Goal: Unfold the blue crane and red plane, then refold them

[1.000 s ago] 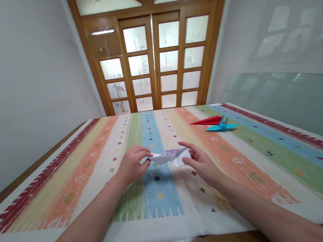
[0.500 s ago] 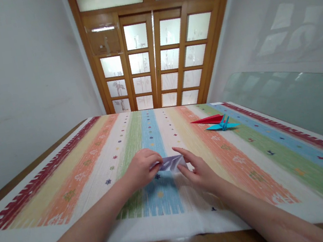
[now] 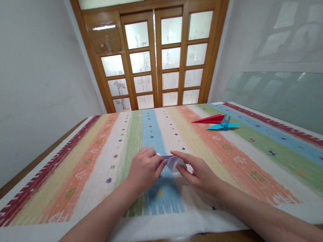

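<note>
A small folded piece of paper (image 3: 174,162), pale purple and white, is held between both hands just above the tablecloth's blue stripe. My left hand (image 3: 146,165) pinches its left end between thumb and fingers. On the other side, my right hand (image 3: 197,169) grips the right part, with the thumb below and the index finger along the top. The hands cover both ends of the paper, so its full shape is hidden.
A blue paper crane (image 3: 224,124) and a red paper plane (image 3: 209,120) lie to the right, beyond my hands. The striped tablecloth (image 3: 93,178) covers the table. A glass panel (image 3: 294,102) leans along the right wall, and wooden doors (image 3: 155,56) stand behind the table.
The paper has turned and bent: its flat purple face showed before, and now a whitish folded side shows. My left hand has shifted slightly right, and the right fingers have closed in on the paper.
</note>
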`<state>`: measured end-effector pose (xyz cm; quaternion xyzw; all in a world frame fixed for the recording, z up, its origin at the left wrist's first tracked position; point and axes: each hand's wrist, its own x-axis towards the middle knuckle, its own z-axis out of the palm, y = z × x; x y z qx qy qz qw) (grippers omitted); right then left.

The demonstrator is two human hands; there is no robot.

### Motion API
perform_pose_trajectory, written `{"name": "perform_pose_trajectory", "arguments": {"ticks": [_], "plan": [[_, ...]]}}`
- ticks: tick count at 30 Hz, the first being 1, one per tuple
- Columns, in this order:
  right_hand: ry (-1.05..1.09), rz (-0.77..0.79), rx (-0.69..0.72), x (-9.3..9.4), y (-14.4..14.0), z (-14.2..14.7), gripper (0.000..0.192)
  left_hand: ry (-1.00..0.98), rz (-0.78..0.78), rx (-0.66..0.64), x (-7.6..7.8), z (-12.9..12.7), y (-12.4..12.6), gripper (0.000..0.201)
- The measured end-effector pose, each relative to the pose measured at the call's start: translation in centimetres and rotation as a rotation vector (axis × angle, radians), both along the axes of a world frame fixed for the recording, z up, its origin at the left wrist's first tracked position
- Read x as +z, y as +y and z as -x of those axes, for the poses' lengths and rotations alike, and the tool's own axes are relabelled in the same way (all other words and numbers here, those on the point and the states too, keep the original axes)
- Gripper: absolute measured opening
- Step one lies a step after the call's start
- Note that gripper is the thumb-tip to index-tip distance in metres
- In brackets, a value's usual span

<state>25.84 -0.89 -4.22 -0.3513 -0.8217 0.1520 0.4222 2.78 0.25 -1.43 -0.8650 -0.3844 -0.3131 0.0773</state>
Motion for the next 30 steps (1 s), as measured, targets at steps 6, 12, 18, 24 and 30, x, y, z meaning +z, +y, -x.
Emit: {"name": "perform_pose_trajectory", "arguments": {"ticks": [6, 12, 18, 24, 30], "plan": [[-0.052, 0.0, -0.023, 0.3, 0.0, 0.1, 0.042, -0.083, 0.115, -0.01, -0.1, -0.1, 0.0, 0.024], [-0.073, -0.013, -0.048, 0.2, 0.0, 0.1, 0.045, -0.12, 0.153, -0.035, -0.6, 0.0, 0.3, 0.019], [-0.028, -0.009, -0.071, 0.0, 0.1, 0.1, 0.044, -0.125, 0.151, -0.085, -1.0, 0.1, 0.4, 0.01], [0.022, 0.033, -0.091, -0.1, 0.1, 0.4, 0.045, -0.069, 0.104, -0.132, -1.2, 0.0, 0.3, 0.015], [0.094, 0.133, -0.115, 0.1, 0.0, 0.6, 0.042, -0.021, 0.043, -0.202, -1.3, 0.2, 0.3, 0.019]]}}
